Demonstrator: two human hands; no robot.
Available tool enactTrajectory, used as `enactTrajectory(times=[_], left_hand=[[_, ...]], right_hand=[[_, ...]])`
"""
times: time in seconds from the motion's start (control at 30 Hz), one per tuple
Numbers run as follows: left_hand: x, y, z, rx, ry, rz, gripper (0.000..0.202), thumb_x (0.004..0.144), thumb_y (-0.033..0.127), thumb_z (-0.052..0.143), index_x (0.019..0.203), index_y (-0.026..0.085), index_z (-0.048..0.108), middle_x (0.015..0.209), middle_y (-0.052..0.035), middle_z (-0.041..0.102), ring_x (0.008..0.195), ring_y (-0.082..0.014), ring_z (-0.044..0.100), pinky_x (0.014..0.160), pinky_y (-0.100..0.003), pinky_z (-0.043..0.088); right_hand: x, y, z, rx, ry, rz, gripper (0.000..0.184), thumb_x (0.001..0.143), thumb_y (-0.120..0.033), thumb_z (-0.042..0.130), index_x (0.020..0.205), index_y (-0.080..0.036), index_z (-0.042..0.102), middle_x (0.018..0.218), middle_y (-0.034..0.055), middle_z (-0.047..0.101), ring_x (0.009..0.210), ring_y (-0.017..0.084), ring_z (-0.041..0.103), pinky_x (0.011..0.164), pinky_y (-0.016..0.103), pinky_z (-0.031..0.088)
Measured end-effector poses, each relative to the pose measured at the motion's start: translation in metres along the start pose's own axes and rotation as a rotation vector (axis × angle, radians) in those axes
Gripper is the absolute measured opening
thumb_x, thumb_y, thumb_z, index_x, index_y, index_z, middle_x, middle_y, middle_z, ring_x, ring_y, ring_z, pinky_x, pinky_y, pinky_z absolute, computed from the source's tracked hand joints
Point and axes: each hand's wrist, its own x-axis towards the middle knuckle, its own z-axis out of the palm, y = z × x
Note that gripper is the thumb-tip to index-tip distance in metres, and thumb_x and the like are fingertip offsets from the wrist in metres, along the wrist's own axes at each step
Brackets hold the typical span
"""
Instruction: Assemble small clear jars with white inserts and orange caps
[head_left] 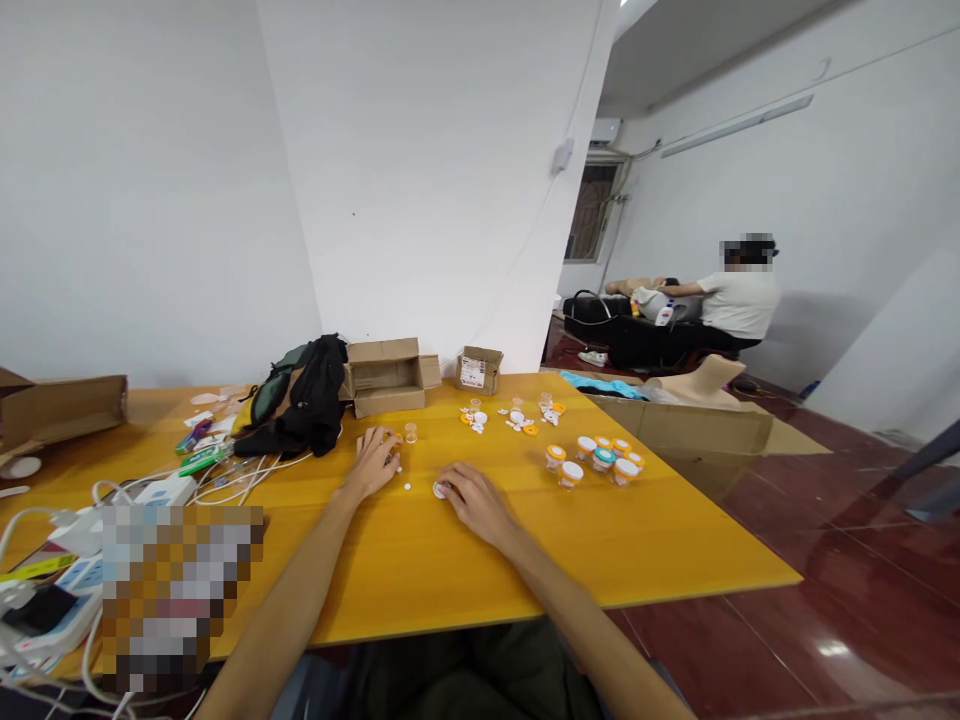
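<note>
My right hand [476, 505] is pinching a white disc [439, 490]; left hand [373, 465]: grip undetermined. Lidded jars [603, 458] are standing seemingly finished; loose parts [517, 419] are remaining.

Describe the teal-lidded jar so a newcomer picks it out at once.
On the yellow table, look to the right of the person's right hand for a cluster of lidded jars. The teal-lidded jar stands among them, near the middle. Its lid is teal, while its neighbours' lids all show orange.
</note>
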Motion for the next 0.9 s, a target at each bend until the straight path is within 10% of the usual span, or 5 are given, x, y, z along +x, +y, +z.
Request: enactTrajectory(times=[0.9], left_hand=[[0.004, -0.016, -0.001, -0.141, 0.102, -0.104, 0.030, 0.079, 0.006, 0.045, 0.090, 0.022, 0.067, 0.095, -0.0049, 0.064, 0.098, -0.0218, 0.061, 0.093, -0.036, 0.047]], right_hand=[[-0.001, 0.002, 0.002, -0.014, 0.010, -0.018, 0.021, 0.095, -0.018, 0.048, 0.089, -0.023, 0.067, 0.091, 0.0045, 0.066, 0.087, 0.018, 0.062, 0.082, 0.030, 0.049]])
